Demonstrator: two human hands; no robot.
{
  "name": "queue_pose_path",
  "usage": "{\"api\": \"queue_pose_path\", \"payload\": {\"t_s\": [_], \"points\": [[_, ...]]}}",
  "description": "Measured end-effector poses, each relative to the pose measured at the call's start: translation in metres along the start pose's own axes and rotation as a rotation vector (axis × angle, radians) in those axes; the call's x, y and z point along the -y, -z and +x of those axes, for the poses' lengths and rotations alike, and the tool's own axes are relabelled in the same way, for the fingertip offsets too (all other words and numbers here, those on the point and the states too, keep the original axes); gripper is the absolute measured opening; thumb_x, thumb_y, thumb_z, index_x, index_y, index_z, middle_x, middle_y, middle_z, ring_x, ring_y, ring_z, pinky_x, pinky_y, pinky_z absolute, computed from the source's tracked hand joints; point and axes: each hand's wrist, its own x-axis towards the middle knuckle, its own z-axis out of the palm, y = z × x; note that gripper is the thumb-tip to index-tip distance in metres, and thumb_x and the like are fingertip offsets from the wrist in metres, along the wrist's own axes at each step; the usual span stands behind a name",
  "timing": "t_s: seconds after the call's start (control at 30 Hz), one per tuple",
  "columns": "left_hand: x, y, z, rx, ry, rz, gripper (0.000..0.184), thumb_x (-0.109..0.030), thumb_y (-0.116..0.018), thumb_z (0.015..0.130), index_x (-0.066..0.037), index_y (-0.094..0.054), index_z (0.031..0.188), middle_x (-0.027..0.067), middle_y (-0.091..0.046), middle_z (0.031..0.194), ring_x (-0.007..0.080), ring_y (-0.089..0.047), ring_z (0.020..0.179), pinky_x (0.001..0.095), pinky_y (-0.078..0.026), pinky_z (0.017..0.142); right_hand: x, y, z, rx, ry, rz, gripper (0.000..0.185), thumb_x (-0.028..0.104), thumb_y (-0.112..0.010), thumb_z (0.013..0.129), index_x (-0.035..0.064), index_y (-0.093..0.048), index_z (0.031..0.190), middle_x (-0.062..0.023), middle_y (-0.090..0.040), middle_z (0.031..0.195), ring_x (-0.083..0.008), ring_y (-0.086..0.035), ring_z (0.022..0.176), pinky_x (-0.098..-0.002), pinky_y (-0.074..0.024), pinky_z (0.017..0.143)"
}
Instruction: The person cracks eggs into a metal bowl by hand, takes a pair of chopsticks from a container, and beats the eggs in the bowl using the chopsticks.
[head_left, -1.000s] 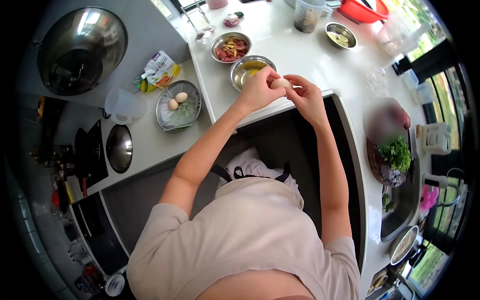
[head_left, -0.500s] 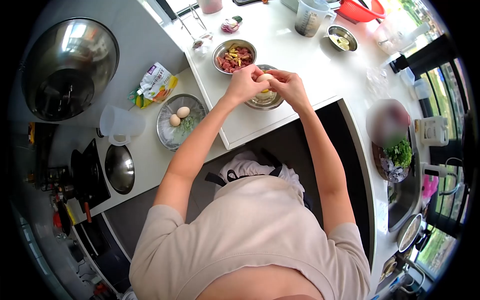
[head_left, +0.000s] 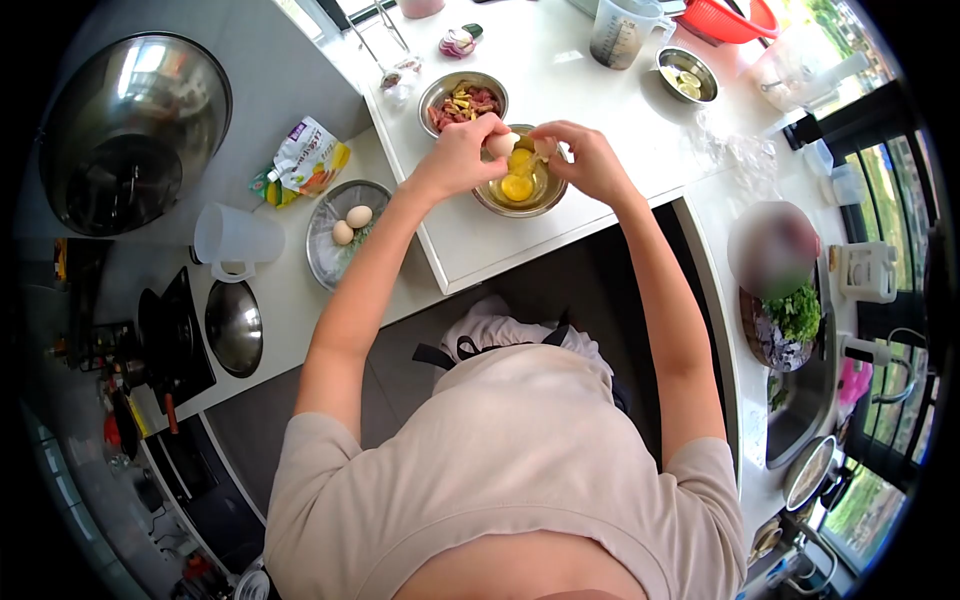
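Note:
My left hand [head_left: 462, 158] pinches one half of a broken eggshell [head_left: 501, 145] above the left side of a metal bowl [head_left: 520, 211]. Over the bowl's right side, my right hand [head_left: 588, 160] is closed on the other eggshell half [head_left: 546, 147]. Egg yolks [head_left: 517, 187] with clear egg white lie in the bowl between my hands. Just behind my left hand stands a second metal bowl with sliced meat [head_left: 464, 104] and yellowish strips. Two whole eggs [head_left: 351, 225] rest on a round plate [head_left: 322, 244] to the left, beside some chopped greens.
A seasoning pouch [head_left: 308, 158] and a clear plastic jug [head_left: 238, 238] stand on the left counter. At the back are a cut onion [head_left: 458, 42], a measuring jug [head_left: 622, 35] and a bowl of lemon slices [head_left: 687, 75]. The counter's front edge runs below the egg bowl.
The egg, held together by both hands before, is now split into two shell halves. My hands have moved apart, and more yolk shows in the bowl.

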Motion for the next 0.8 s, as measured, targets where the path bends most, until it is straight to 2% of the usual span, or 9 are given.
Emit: {"api": "queue_pose_path", "payload": {"t_s": [0.1,0.2,0.27,0.37,0.43,0.5,0.57,0.63,0.8], "points": [[-0.01,0.007,-0.003,-0.041,-0.007,0.067,0.034,-0.014,-0.07,0.074,-0.002,-0.059,0.103,0.0113,-0.067,0.095,0.0205,-0.067,0.087,0.0311,-0.053,0.079,0.023,0.013,0.008,-0.117,0.154,-0.063,0.03,0.001,-0.061,0.077,0.0066,-0.066,0.106,-0.0106,-0.066,0.104,-0.0287,-0.064,0.091,-0.0345,-0.0507,0.081],[-0.011,-0.005,-0.006,-0.026,0.103,-0.005,0.037,-0.013,-0.07,0.076,-0.002,-0.056,0.108,0.0109,-0.066,0.095,0.0175,-0.066,0.087,0.0293,-0.053,0.078,0.051,0.029,0.01,-0.22,0.2,-0.052,0.034,-0.001,-0.062,0.075,0.0073,-0.063,0.108,-0.0094,-0.065,0.105,-0.0287,-0.063,0.089,-0.0333,-0.0513,0.078],[-0.01,-0.018,-0.009,-0.064,0.198,-0.253,0.041,-0.013,-0.07,0.077,-0.003,-0.054,0.114,0.0105,-0.064,0.097,0.0157,-0.065,0.087,0.0277,-0.052,0.077,0.051,0.029,0.01,-0.33,0.266,-0.041,0.036,-0.001,-0.064,0.074,0.0066,-0.06,0.108,-0.0089,-0.065,0.104,-0.0268,-0.064,0.087,-0.0321,-0.0519,0.075],[0.011,-0.042,-0.005,-0.236,0.317,-0.576,0.043,-0.013,-0.065,0.087,0.001,-0.049,0.124,0.0094,-0.061,0.103,0.0137,-0.062,0.089,0.0247,-0.051,0.075,0.033,0.005,-0.007,-0.486,0.144,0.057,0.033,0.001,-0.067,0.073,0.0049,-0.06,0.105,-0.0103,-0.065,0.102,-0.025,-0.064,0.087,-0.0323,-0.0519,0.075],[-0.008,-0.044,-0.002,-0.366,0.337,-0.766,0.038,-0.013,-0.061,0.09,0.004,-0.049,0.123,0.0095,-0.062,0.103,0.0129,-0.062,0.091,0.0238,-0.05,0.077,0.007,-0.023,-0.024,-0.495,-0.086,0.126,0.032,0.006,-0.069,0.074,0.0022,-0.06,0.105,-0.0131,-0.067,0.094,-0.0224,-0.066,0.087,-0.0326,-0.053,0.075],[-0.026,-0.057,0.002,-0.405,0.27,-0.787,0.037,-0.015,-0.061,0.091,0.005,-0.05,0.121,0.0104,-0.063,0.105,0.0123,-0.061,0.092,0.0234,-0.049,0.08,-0.01,-0.044,-0.039,-0.52,-0.281,0.463,0.035,0.009,-0.071,0.077,-0.0032,-0.058,0.107,-0.0123,-0.067,0.095,-0.0191,-0.066,0.087,-0.0291,-0.0547,0.074],[-0.044,-0.076,0.006,-0.416,0.215,-0.748,0.038,-0.019,-0.063,0.09,0.006,-0.051,0.116,0.0123,-0.064,0.103,0.0141,-0.061,0.093,0.0262,-0.05,0.081,-0.018,-0.051,-0.055,-0.549,-0.31,0.789,0.039,0.006,-0.072,0.078,-0.0047,-0.054,0.111,-0.0147,-0.066,0.102,-0.0196,-0.066,0.093,-0.0289,-0.0545,0.074],[-0.055,-0.095,0.008,-0.349,0.195,-0.591,0.036,-0.02,-0.063,0.091,0.005,-0.052,0.114,0.0112,-0.064,0.102,0.0139,-0.061,0.092,0.0264,-0.05,0.081,-0.009,-0.041,-0.074,-0.604,-0.294,0.878,0.038,0.002,-0.07,0.082,-0.0035,-0.05,0.113,-0.0121,-0.063,0.103,-0.0158,-0.064,0.092,-0.0271,-0.0528,0.079],[-0.125,-0.16,0.012,-0.029,0.13,-0.802,0.032,-0.016,-0.064,0.09,0.004,-0.051,0.111,0.0118,-0.062,0.106,0.0155,-0.061,0.097,0.027,-0.05,0.083,-0.008,0.003,-0.154,-0.897,-0.262,0.987,0.041,0.0,-0.07,0.079,-0.0022,-0.049,0.115,-0.0113,-0.06,0.109,-0.0184,-0.062,0.1,-0.0289,-0.0529,0.084]]}}
